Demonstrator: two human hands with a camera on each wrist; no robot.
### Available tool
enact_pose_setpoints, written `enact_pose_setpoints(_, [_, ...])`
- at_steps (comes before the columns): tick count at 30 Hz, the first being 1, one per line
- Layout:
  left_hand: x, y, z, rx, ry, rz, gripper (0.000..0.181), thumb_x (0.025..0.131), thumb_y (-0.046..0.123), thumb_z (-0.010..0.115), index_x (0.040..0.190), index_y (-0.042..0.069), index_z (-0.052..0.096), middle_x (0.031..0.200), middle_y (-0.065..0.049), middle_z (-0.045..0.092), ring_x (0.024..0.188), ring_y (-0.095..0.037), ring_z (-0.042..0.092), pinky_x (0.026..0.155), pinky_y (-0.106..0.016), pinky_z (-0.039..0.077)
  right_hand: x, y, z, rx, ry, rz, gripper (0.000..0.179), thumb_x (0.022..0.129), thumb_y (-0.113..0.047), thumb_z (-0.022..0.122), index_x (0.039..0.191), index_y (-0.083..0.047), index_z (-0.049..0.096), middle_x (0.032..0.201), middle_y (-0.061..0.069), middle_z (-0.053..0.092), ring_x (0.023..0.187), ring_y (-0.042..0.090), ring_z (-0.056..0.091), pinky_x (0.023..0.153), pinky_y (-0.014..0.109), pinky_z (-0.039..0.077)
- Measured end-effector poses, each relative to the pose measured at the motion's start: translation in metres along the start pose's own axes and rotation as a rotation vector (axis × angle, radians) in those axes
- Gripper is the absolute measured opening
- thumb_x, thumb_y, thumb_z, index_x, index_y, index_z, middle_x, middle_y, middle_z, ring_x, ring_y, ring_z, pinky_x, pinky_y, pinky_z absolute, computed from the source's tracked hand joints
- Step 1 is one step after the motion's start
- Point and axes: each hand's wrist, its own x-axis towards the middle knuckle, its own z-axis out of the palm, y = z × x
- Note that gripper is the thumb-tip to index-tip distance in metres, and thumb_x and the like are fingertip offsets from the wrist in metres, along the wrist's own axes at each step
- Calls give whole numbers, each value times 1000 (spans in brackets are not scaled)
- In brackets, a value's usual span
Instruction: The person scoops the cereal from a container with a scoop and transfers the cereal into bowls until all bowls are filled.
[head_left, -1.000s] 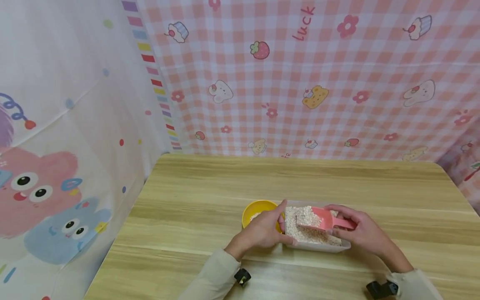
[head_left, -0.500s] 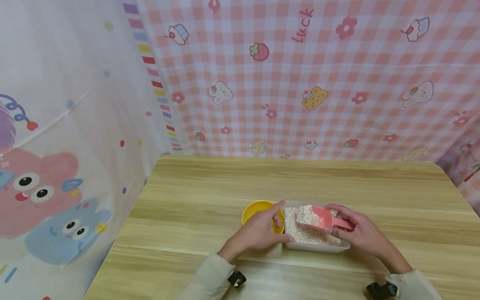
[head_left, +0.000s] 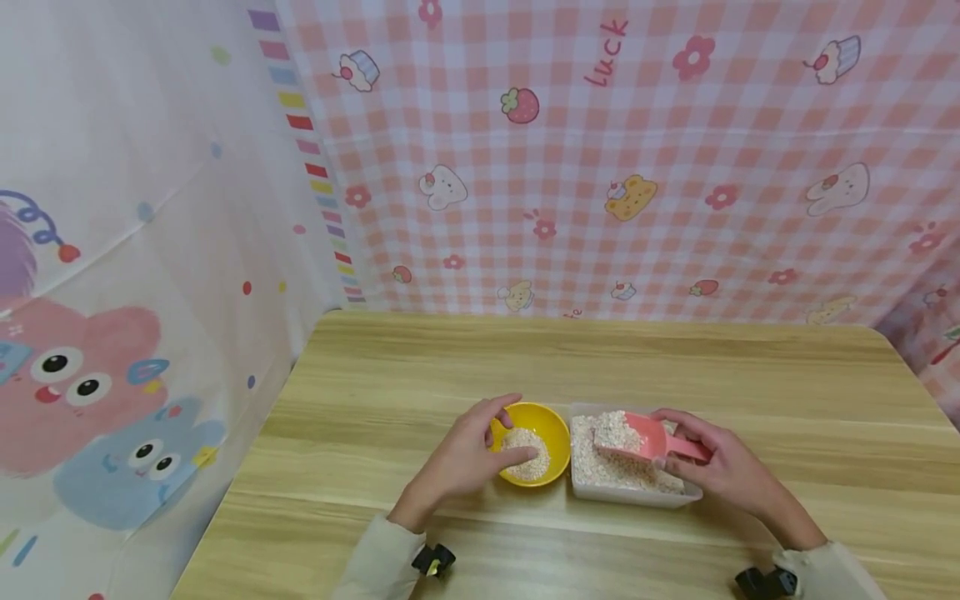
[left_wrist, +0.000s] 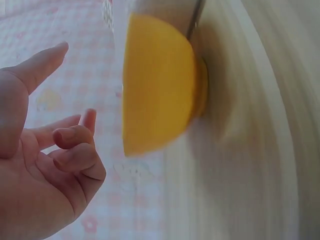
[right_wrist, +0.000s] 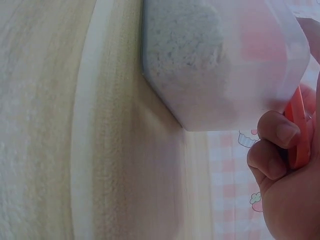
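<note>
A pink scoop [head_left: 649, 437] heaped with oat flakes lies over the oats in a translucent plastic box [head_left: 637, 495]. My right hand [head_left: 723, 467] grips the scoop's handle [right_wrist: 299, 132], fingers curled round it in the right wrist view. To the left of the box stands a yellow bowl [head_left: 557, 442] with some oat flakes [head_left: 525, 467] in its bottom. My left hand [head_left: 468, 454] hovers over the bowl's left side, thumb and fingers spread and holding nothing. In the left wrist view the bowl [left_wrist: 157, 87] appears apart from the fingers.
Bowl and box stand side by side on a wood-grain table [head_left: 420, 358]. A pink checked cloth [head_left: 570, 167] hangs behind the table, and a white printed cloth [head_left: 187, 275] hangs at the left.
My left hand has left the box's left edge and moved left to above the bowl, uncovering the oats in it. The right hand and scoop have barely moved.
</note>
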Motion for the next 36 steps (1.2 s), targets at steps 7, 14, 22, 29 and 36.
enact_pose_setpoints(7, [-5, -20, -10, -4, 35, -31, 74, 85, 41, 78, 147, 16, 46, 117, -6, 54, 75, -16, 45, 60, -22, 38, 0, -3, 1, 6, 6, 18, 50, 87, -11, 77, 132, -9, 57, 74, -1, 51, 62, 6, 45, 51, 25, 41])
enact_pose_setpoints(14, [-3, -40, -9, -27, -31, -77, 88, 82, 44, 80, 153, 17, 36, 130, -5, 52, 78, -18, 50, 62, -23, 42, 0, -3, 0, 2, 14, 11, 50, 86, -11, 77, 132, -10, 57, 74, -2, 51, 62, 6, 46, 52, 25, 41])
enact_pose_setpoints(22, [1, -49, -3, -140, -154, -82, 103, 79, 35, 84, 158, 19, 21, 126, -7, 51, 88, -18, 50, 73, -25, 44, 0, -3, 1, -11, 11, 23, 50, 87, -13, 77, 133, -10, 57, 74, -1, 51, 62, 6, 45, 51, 25, 41])
enact_pose_setpoints(29, [2, -50, 1, -193, -223, -130, 115, 74, 39, 88, 160, 28, 12, 162, -4, 26, 143, -24, 31, 118, -50, 25, 1, -3, 0, 15, -10, 33, 50, 88, -12, 75, 134, -9, 56, 74, 0, 52, 62, 6, 46, 51, 26, 41])
enact_pose_setpoints(36, [5, -52, 4, -183, -264, -123, 119, 72, 41, 88, 159, 32, 8, 164, 0, 20, 149, -22, 22, 120, -52, 17, 0, -2, 0, 19, -2, 28, 49, 88, -11, 75, 133, -8, 56, 74, -1, 52, 61, 6, 46, 51, 26, 42])
